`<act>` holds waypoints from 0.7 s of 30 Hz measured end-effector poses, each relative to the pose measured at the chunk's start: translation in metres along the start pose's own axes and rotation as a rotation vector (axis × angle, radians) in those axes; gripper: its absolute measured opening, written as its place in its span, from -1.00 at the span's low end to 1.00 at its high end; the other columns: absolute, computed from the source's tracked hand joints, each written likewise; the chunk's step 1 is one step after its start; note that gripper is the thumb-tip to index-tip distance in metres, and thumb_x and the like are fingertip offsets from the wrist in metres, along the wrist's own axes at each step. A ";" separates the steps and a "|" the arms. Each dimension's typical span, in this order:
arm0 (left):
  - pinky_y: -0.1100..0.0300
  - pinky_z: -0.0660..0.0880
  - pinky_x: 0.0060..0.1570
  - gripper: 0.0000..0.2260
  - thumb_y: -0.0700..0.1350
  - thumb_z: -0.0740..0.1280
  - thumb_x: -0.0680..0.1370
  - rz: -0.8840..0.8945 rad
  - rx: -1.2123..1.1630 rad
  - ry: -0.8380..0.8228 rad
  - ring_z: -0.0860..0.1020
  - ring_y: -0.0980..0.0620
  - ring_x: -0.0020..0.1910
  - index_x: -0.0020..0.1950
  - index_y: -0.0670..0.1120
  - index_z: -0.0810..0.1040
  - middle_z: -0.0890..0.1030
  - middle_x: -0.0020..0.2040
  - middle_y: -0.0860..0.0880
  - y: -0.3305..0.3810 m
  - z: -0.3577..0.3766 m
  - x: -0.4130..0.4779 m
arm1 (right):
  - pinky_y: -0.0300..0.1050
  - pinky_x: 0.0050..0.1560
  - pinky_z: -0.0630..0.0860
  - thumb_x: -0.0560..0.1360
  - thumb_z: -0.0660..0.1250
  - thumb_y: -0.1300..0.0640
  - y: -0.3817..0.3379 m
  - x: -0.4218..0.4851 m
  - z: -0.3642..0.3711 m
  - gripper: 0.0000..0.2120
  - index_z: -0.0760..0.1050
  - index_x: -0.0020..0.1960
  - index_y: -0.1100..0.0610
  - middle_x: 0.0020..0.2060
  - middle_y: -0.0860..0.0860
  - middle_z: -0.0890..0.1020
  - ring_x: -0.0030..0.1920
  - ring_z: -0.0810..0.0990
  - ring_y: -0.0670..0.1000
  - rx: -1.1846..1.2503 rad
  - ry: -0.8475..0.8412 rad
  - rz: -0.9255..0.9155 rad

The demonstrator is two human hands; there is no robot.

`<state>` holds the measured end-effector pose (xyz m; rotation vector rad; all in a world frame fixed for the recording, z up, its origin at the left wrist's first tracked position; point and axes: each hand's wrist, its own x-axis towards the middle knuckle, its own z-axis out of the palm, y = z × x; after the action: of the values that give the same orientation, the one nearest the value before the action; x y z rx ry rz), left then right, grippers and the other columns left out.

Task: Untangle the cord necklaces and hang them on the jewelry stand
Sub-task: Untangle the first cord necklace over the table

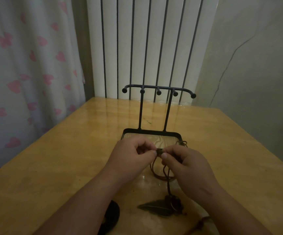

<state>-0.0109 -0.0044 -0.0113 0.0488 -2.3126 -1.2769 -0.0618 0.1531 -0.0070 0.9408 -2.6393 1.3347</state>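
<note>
Cord necklaces [159, 151] pinched: left grip [134, 155], right grip [186, 167].

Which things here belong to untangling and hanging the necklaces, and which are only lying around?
Belong to the job:
- cord necklaces, with the feather pendant
- jewelry stand, hooks bare
- left hand and right hand, both pinching the cords

Only lying around:
- dark round object at the near edge of the table
- curtain
- radiator
</note>
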 end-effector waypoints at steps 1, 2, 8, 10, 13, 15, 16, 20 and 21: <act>0.34 0.48 -0.28 -0.83 -0.14 0.42 0.48 -0.003 0.003 -0.013 0.55 0.16 -0.26 -0.21 0.15 0.61 0.60 -0.29 0.10 0.001 0.000 0.000 | -0.35 -0.26 0.37 0.55 0.26 0.00 0.000 0.000 0.000 -0.87 0.51 -0.10 -0.22 -0.23 -0.19 0.60 -0.18 0.53 -0.22 -0.002 0.000 0.003; 0.34 0.49 -0.27 -0.84 -0.13 0.42 0.49 -0.010 0.005 -0.028 0.56 0.17 -0.25 -0.19 0.15 0.62 0.60 -0.27 0.10 0.001 0.000 -0.001 | -0.34 -0.26 0.36 0.56 0.26 0.01 0.000 0.000 0.000 -0.87 0.52 -0.10 -0.21 -0.23 -0.18 0.59 -0.18 0.53 -0.21 -0.003 -0.003 0.005; 0.38 0.46 -0.28 -0.85 -0.11 0.39 0.52 -0.034 0.002 -0.056 0.54 0.21 -0.25 -0.19 0.14 0.61 0.59 -0.28 0.11 0.004 0.000 -0.002 | -0.33 -0.27 0.34 0.56 0.26 0.05 -0.001 -0.001 -0.001 -0.84 0.53 -0.13 -0.18 -0.22 -0.16 0.60 -0.17 0.52 -0.19 0.012 -0.019 0.023; 0.32 0.47 -0.26 -0.86 -0.10 0.38 0.52 -0.058 -0.031 -0.052 0.53 0.20 -0.26 -0.20 0.12 0.61 0.58 -0.28 0.10 0.005 0.001 -0.001 | -0.32 -0.29 0.36 0.57 0.26 0.05 -0.002 -0.001 -0.001 -0.83 0.55 -0.16 -0.14 -0.24 -0.13 0.61 -0.19 0.53 -0.18 0.057 -0.006 0.047; 0.28 0.46 -0.23 -0.87 -0.09 0.37 0.52 -0.082 -0.058 -0.066 0.53 0.20 -0.27 -0.20 0.10 0.61 0.58 -0.28 0.10 0.005 0.001 -0.002 | -0.32 -0.28 0.38 0.56 0.27 0.03 -0.002 0.000 0.001 -0.86 0.56 -0.15 -0.12 -0.25 -0.13 0.62 -0.19 0.54 -0.18 0.066 0.005 0.069; 0.32 0.42 -0.27 -0.86 -0.09 0.37 0.52 -0.084 -0.052 -0.063 0.50 0.23 -0.31 -0.22 0.10 0.61 0.57 -0.32 0.12 0.004 0.001 -0.001 | -0.37 -0.26 0.37 0.52 0.33 0.02 0.000 0.000 0.001 -0.93 0.53 -0.09 -0.16 -0.21 -0.17 0.59 -0.18 0.53 -0.22 0.025 0.055 0.036; 0.35 0.40 -0.30 -0.86 -0.09 0.37 0.52 -0.084 -0.049 -0.058 0.49 0.25 -0.33 -0.23 0.10 0.60 0.55 -0.34 0.14 0.003 0.001 -0.001 | -0.37 -0.25 0.37 0.49 0.36 0.01 0.000 0.000 0.001 -0.91 0.51 -0.05 -0.18 -0.18 -0.20 0.57 -0.16 0.52 -0.24 0.015 0.088 0.004; 0.41 0.37 -0.35 -0.85 -0.08 0.37 0.51 -0.086 -0.031 -0.069 0.46 0.27 -0.36 -0.26 0.09 0.60 0.53 -0.38 0.16 0.002 0.001 0.000 | -0.38 -0.19 0.39 0.42 0.36 -0.02 -0.003 -0.001 -0.001 -0.85 0.52 -0.03 -0.21 -0.17 -0.28 0.52 -0.06 0.48 -0.28 -0.118 0.127 -0.188; 0.41 0.37 -0.35 -0.84 -0.08 0.37 0.51 -0.083 -0.025 -0.076 0.46 0.27 -0.36 -0.26 0.09 0.59 0.53 -0.38 0.17 0.002 0.001 0.000 | -0.36 -0.17 0.39 0.43 0.35 -0.02 -0.003 -0.001 -0.001 -0.86 0.55 -0.02 -0.19 -0.19 -0.29 0.51 -0.07 0.47 -0.26 -0.176 0.123 -0.216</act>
<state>-0.0107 -0.0024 -0.0100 0.0902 -2.3808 -1.3700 -0.0594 0.1530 -0.0047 1.0471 -2.4344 1.0585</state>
